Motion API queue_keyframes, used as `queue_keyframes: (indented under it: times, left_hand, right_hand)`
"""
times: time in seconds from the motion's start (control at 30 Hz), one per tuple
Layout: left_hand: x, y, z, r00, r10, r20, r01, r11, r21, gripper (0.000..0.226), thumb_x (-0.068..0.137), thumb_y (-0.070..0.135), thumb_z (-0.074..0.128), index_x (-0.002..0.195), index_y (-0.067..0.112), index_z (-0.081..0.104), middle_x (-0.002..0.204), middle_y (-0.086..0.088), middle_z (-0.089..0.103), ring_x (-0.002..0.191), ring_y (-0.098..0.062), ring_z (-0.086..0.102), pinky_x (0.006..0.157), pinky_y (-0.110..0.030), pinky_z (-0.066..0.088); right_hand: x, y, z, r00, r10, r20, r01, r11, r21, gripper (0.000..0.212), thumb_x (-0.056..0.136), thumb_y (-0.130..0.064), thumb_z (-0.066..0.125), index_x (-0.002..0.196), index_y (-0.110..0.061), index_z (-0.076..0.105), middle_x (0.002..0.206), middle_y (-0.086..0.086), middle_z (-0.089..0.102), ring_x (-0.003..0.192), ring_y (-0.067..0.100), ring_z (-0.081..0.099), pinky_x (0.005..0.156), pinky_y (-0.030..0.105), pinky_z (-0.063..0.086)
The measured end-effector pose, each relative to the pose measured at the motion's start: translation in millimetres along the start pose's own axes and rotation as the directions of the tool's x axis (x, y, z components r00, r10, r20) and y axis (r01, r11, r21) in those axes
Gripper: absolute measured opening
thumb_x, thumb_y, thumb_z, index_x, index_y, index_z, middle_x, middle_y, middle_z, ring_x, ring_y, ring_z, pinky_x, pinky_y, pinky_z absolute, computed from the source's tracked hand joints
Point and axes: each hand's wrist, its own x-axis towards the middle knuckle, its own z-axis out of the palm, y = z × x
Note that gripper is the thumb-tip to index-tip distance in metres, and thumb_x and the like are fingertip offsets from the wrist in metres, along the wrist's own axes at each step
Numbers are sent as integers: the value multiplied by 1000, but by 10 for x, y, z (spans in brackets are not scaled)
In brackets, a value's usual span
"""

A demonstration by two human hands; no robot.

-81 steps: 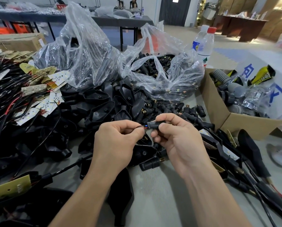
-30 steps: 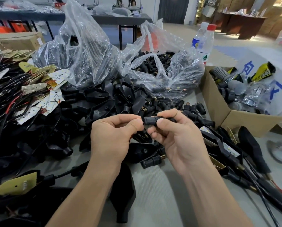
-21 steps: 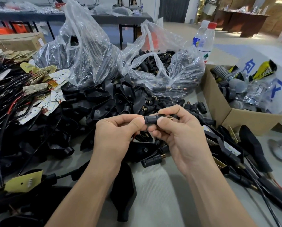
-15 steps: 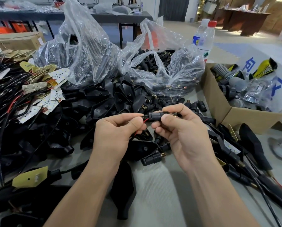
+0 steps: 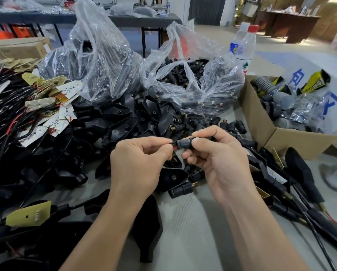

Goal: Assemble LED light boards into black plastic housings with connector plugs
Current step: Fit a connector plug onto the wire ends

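My right hand [image 5: 216, 159] pinches a small black connector plug [image 5: 183, 143] between thumb and fingers. My left hand [image 5: 138, 163] pinches the thin red and black wires [image 5: 172, 146] that enter the plug's left end. Both hands are above the table's middle. Below them lie a black plastic housing [image 5: 173, 177] and a loose plug with a brass tip [image 5: 183, 189]. A pile of black housings [image 5: 122, 118] lies behind. LED light boards with wires [image 5: 52, 114] are heaped at the left. One yellowish board [image 5: 29, 214] on a cable lies near the front left.
Two clear plastic bags stand behind: one of housings [image 5: 97, 63], one of plugs [image 5: 193, 83]. A cardboard box [image 5: 271, 133] of mixed parts stands at the right, two water bottles [image 5: 246, 45] behind it. Assembled housings with cables [image 5: 281, 184] lie at the right front.
The hands closed together with the plug against my left fingers, then drew slightly apart so the red and black wires show again at the plug's end. Both hands have dropped a little.
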Motion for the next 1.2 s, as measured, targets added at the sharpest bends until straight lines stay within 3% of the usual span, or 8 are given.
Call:
queue_keyframes:
  times: [0.13,0.23,0.4,0.7,0.83,0.97,1.07,1.2]
  left_hand:
    - [-62,55,-29,972,229,48,-234,948,213,28,76,29,85,99,45,79,72,23,73,68,0,70,68,-4,47]
    - [-70,60,-47,951,310,-15,-292,912,289,18,80,28,85,94,38,83,82,30,73,71,7,69,68,-7,49]
    - [-100,42,-21,849,527,21,-438,682,586,10,80,32,77,87,32,83,63,13,72,59,-12,61,68,-17,41]
    - [-104,14,9,843,525,119,-462,591,661,20,88,21,67,68,22,74,49,6,58,48,-20,53,63,-23,29]
    - [-147,4,49,873,470,132,-432,618,657,26,92,20,66,66,22,70,50,9,53,54,-17,49,59,-23,29]
    - [-171,12,118,947,318,42,-296,816,497,16,90,18,73,76,25,76,58,10,65,58,-11,61,60,-28,51]
    - [-135,37,137,979,203,-28,-183,927,326,9,85,25,79,91,32,79,68,28,69,72,5,67,72,-7,45]
    - [-148,28,97,963,270,3,-251,890,381,32,82,33,76,113,37,75,66,25,69,68,-2,67,73,-11,47]
  right_hand:
    - [8,16,-2,999,33,-36,-31,999,36,22,93,11,56,81,-7,61,71,16,65,55,24,66,52,26,54]
    - [17,22,-3,998,51,-30,-50,998,45,23,92,11,57,80,-8,62,67,12,65,56,25,66,52,26,53]
    - [32,44,-5,996,77,-41,-74,994,79,25,92,11,56,78,-9,63,66,10,66,54,24,66,51,25,53]
    - [56,87,-19,993,90,-79,-86,995,54,23,90,11,56,79,-8,63,66,10,67,51,22,63,48,24,51]
    - [55,111,-3,997,26,-72,-29,999,-40,23,88,12,58,77,-8,63,63,9,64,49,20,58,46,24,46]
    - [69,102,10,998,-1,-66,-2,999,-49,24,89,13,57,79,-8,62,64,8,65,50,21,57,48,25,45]
    - [73,97,-26,998,2,-68,-3,1000,-9,23,91,11,57,81,-8,63,66,9,65,51,21,59,49,25,47]
    - [81,80,-40,996,26,-82,-22,999,45,21,91,10,56,83,-7,63,68,11,66,52,22,61,49,25,49]
